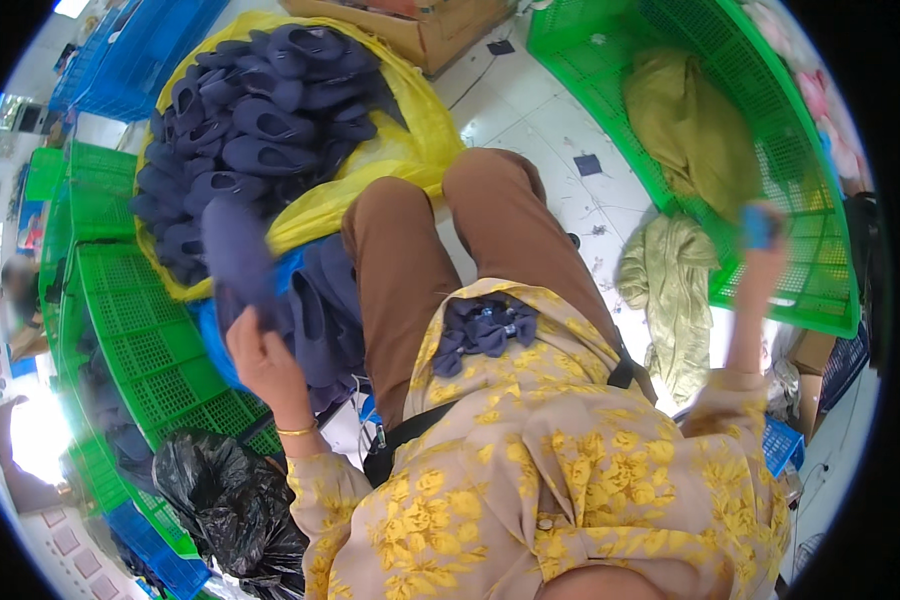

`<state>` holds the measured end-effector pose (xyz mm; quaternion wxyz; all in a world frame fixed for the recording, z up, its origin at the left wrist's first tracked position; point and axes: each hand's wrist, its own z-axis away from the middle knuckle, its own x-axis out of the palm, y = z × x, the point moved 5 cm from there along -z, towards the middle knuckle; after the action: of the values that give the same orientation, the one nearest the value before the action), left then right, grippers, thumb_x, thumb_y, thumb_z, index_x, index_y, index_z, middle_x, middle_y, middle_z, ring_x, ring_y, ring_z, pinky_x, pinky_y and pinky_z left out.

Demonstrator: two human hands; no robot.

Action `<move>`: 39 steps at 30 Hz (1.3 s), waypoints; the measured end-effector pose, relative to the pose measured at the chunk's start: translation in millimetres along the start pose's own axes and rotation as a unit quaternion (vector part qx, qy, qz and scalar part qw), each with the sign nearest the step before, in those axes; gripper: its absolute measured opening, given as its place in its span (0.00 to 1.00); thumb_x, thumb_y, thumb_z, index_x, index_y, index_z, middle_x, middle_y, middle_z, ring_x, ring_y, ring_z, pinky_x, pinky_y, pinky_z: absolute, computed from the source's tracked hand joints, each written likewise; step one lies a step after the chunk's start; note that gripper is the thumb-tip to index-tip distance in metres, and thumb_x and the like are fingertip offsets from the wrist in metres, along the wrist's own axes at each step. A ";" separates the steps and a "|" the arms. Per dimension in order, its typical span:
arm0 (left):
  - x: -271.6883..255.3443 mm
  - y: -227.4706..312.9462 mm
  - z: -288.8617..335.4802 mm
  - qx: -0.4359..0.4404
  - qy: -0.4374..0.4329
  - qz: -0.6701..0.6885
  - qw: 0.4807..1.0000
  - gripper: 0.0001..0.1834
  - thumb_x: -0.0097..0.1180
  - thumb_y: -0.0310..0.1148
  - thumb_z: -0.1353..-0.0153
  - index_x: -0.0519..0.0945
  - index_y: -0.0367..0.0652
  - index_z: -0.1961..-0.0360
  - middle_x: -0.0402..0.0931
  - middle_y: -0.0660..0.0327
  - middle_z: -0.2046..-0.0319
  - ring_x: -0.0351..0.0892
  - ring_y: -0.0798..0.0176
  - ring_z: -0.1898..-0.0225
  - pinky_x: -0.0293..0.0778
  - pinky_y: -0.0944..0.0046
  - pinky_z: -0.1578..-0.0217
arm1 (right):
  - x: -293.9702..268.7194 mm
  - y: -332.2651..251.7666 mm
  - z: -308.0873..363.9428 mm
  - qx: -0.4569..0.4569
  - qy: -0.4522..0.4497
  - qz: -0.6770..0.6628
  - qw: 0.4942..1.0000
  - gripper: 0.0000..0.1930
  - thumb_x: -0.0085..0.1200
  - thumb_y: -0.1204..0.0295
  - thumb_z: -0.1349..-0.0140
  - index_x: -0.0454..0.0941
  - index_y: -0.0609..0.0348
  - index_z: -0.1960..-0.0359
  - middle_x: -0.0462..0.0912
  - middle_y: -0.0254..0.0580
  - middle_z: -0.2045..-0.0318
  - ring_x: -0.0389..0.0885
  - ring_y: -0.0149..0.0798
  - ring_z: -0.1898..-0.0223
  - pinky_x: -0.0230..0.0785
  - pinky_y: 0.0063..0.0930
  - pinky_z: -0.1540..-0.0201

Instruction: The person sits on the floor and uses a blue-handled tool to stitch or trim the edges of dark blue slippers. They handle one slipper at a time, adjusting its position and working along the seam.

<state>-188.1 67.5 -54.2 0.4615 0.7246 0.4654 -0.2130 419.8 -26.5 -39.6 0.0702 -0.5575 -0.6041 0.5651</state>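
My left hand is closed on the end of a dark navy slipper, raised and smeared by motion. Below it, more navy slippers lie against my left thigh on something blue. Out to the right, my right hand is blurred and closed round a small blue object whose kind I cannot make out. Several small navy fabric bows with shiny bits rest in my lap on the patterned cloth.
A yellow sack heaped with navy slippers stands ahead left. Green crates line the left, above a black plastic bag. At right stands a large green basket with olive cloth; pale green cloth lies beside it.
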 end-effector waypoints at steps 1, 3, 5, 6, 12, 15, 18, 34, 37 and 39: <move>6.7 30.8 -6.0 0.047 -0.055 0.020 0.997 0.19 0.47 0.15 0.47 0.79 0.34 0.53 0.77 0.49 0.55 0.78 0.49 0.54 0.73 0.58 0.52 | 40.2 -23.4 29.5 0.010 -0.136 -0.051 0.989 0.13 0.52 0.74 0.42 0.77 0.55 0.54 0.78 0.35 0.62 0.75 0.31 0.65 0.68 0.25 0.60; 25.6 91.6 -11.7 0.147 -0.162 0.060 0.974 0.19 0.50 0.15 0.48 0.81 0.37 0.55 0.78 0.51 0.56 0.79 0.52 0.55 0.74 0.60 0.54 | 95.2 -98.4 96.2 -0.131 -0.419 -0.120 0.891 0.14 0.56 0.76 0.46 0.77 0.54 0.55 0.80 0.38 0.63 0.79 0.37 0.64 0.71 0.29 0.61; 46.7 136.0 -3.9 0.226 -0.248 0.073 0.939 0.18 0.52 0.16 0.49 0.82 0.41 0.58 0.78 0.55 0.58 0.78 0.52 0.58 0.75 0.61 0.57 | 121.5 -131.5 135.7 -0.225 -0.544 -0.108 0.801 0.16 0.59 0.76 0.48 0.78 0.54 0.56 0.81 0.41 0.63 0.82 0.43 0.64 0.73 0.33 0.61; 59.6 152.9 1.9 0.263 -0.288 0.070 0.918 0.17 0.53 0.17 0.50 0.83 0.42 0.58 0.78 0.57 0.60 0.78 0.53 0.59 0.76 0.61 0.59 | 129.9 -135.1 150.2 -0.253 -0.574 -0.073 0.775 0.16 0.60 0.74 0.49 0.78 0.54 0.56 0.81 0.44 0.64 0.81 0.46 0.63 0.74 0.35 0.61; 91.8 161.1 20.9 0.244 -0.335 0.105 0.904 0.20 0.55 0.19 0.53 0.82 0.44 0.57 0.77 0.59 0.62 0.76 0.52 0.61 0.74 0.58 0.59 | 145.5 -118.2 163.1 -0.197 -0.598 -0.066 0.774 0.13 0.60 0.74 0.49 0.81 0.57 0.59 0.83 0.43 0.62 0.82 0.41 0.64 0.74 0.32 0.61; 75.3 163.3 7.9 0.179 -0.300 0.216 0.912 0.17 0.56 0.17 0.49 0.81 0.41 0.56 0.78 0.55 0.58 0.77 0.52 0.57 0.73 0.60 0.56 | 137.1 -109.5 152.0 0.046 -0.642 -0.183 0.743 0.11 0.61 0.73 0.42 0.81 0.61 0.58 0.83 0.39 0.63 0.80 0.30 0.66 0.72 0.25 0.61; 61.8 171.4 5.6 0.085 -0.357 0.290 0.884 0.19 0.60 0.17 0.51 0.80 0.37 0.56 0.78 0.58 0.58 0.76 0.66 0.59 0.72 0.69 0.60 | 136.1 -105.2 152.9 0.196 -0.589 -0.338 0.707 0.10 0.59 0.70 0.37 0.80 0.62 0.58 0.82 0.32 0.65 0.75 0.22 0.66 0.69 0.20 0.60; 87.0 180.5 39.3 -0.333 -0.473 0.516 0.632 0.11 0.51 0.32 0.31 0.76 0.35 0.54 0.79 0.60 0.69 0.76 0.72 0.73 0.72 0.73 0.71 | 118.9 -141.8 142.9 0.021 -0.531 -0.252 0.809 0.11 0.60 0.73 0.43 0.76 0.59 0.59 0.75 0.35 0.74 0.71 0.30 0.74 0.65 0.24 0.70; 86.6 183.7 36.9 -0.362 -0.434 0.558 0.608 0.14 0.48 0.35 0.29 0.73 0.35 0.52 0.78 0.57 0.68 0.76 0.69 0.73 0.73 0.71 0.71 | 111.3 -145.0 138.0 -0.147 -0.436 -0.171 0.871 0.13 0.61 0.74 0.49 0.77 0.57 0.60 0.73 0.33 0.75 0.72 0.35 0.76 0.67 0.25 0.70; 85.7 182.2 38.0 -0.383 -0.443 0.576 0.570 0.14 0.47 0.37 0.29 0.73 0.35 0.54 0.77 0.57 0.69 0.76 0.68 0.73 0.73 0.70 0.72 | 101.4 -153.0 138.4 -0.320 -0.353 -0.085 0.875 0.15 0.62 0.73 0.54 0.77 0.54 0.61 0.71 0.33 0.75 0.73 0.36 0.76 0.69 0.27 0.70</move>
<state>16.0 49.8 -50.0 0.8694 0.4104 -0.2751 0.0012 192.6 6.0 -27.1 -0.2828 -0.2595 -0.7816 0.4918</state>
